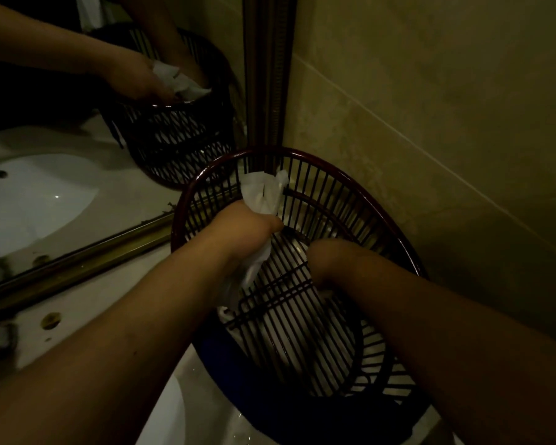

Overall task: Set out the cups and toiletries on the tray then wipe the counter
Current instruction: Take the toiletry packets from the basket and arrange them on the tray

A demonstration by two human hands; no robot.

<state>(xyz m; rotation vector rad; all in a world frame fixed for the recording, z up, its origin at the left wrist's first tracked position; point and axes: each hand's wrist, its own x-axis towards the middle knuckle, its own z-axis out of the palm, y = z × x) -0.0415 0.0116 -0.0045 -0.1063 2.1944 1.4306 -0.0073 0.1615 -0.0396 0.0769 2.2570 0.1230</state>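
A dark red basket (350, 175) made of thin bars is tipped up on the pale tabletop (87, 303), in the corner where the mirror (61, 162) meets the tiled wall (430, 107). Its open side faces the person, and its low edge sits over the white sink (187, 409).

The left hand (244, 232) is inside the basket. Its grip is clenched around a white cloth (264, 195). One bunch of the cloth sticks up above the fist and rests against the bars at the back. The other end hangs down under the hand and lies on the basket's floor.

The right hand (325, 255) reaches in from the right, just beside the left hand. Its fingers are tucked down behind the bars, so I cannot tell if its grip is shut or loose.

Through the bars, pale shapes show under the basket, but they are too dim to name.

The mirror shows the same basket, the white cloth and both hands again, plus the white sink bowl.
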